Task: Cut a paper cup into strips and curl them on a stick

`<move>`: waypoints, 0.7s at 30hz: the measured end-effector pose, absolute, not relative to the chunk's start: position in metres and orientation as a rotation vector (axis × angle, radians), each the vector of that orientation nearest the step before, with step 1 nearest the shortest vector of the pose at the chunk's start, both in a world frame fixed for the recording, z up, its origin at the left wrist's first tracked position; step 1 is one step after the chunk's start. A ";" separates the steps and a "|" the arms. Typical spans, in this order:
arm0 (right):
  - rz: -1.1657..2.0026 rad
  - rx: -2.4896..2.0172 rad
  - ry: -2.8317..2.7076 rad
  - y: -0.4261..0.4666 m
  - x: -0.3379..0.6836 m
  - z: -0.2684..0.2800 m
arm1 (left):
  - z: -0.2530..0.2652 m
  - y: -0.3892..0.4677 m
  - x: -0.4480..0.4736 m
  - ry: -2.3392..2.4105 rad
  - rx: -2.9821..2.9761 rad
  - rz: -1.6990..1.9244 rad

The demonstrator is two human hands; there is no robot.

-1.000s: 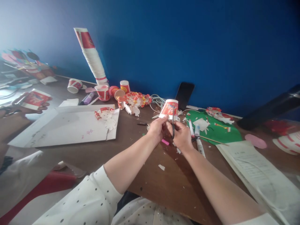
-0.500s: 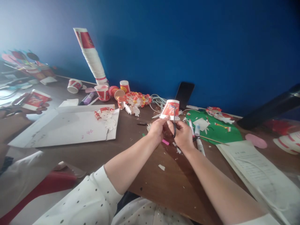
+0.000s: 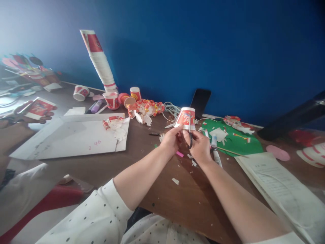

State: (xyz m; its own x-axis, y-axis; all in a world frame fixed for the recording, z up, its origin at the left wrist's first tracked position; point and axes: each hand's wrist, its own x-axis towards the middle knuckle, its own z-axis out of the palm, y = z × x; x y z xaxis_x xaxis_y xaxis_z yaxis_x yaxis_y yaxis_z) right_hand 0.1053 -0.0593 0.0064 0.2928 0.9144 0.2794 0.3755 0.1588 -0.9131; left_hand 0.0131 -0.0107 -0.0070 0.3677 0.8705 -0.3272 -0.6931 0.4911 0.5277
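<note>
A red and white printed paper cup (image 3: 183, 117) is held upside down above the table, its rim toward me. My left hand (image 3: 171, 140) pinches that rim on the left side. In my right hand (image 3: 199, 146) is a pair of scissors (image 3: 190, 135) with dark handles, fingers closed round them. The blades point upward along the front of the cup, over its printed picture. Whether they cut into the paper I cannot tell. White paper scraps (image 3: 175, 181) and a pink strip (image 3: 179, 154) lie on the table below my hands.
A tall leaning stack of cups (image 3: 101, 67) rises at the back left. A dark phone (image 3: 200, 102) leans on the blue wall. Green sheet (image 3: 243, 144), markers (image 3: 217, 158) and papers (image 3: 281, 189) lie right. Left, another person's hand (image 3: 47, 117) holds a cup piece above a white board (image 3: 76, 139).
The cup and both my hands have shifted very slightly to the right. My grip on the cup and the scissors looks the same.
</note>
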 end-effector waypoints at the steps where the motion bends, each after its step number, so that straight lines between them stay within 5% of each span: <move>1: 0.617 -1.417 -1.268 -0.060 0.105 0.007 | -0.006 -0.010 0.012 0.607 0.302 1.011; 21: 0.874 -1.320 -1.128 -0.057 0.101 0.001 | 0.001 -0.008 0.006 0.664 0.317 1.034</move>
State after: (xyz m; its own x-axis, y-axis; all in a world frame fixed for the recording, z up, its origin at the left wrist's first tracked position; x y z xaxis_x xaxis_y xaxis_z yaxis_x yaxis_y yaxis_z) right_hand 0.1010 -0.0566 0.0011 0.2648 0.9564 0.1235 0.1191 0.0947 -0.9884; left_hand 0.0062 -0.0079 0.0010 0.3407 0.8700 -0.3565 -0.6861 0.4893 0.5384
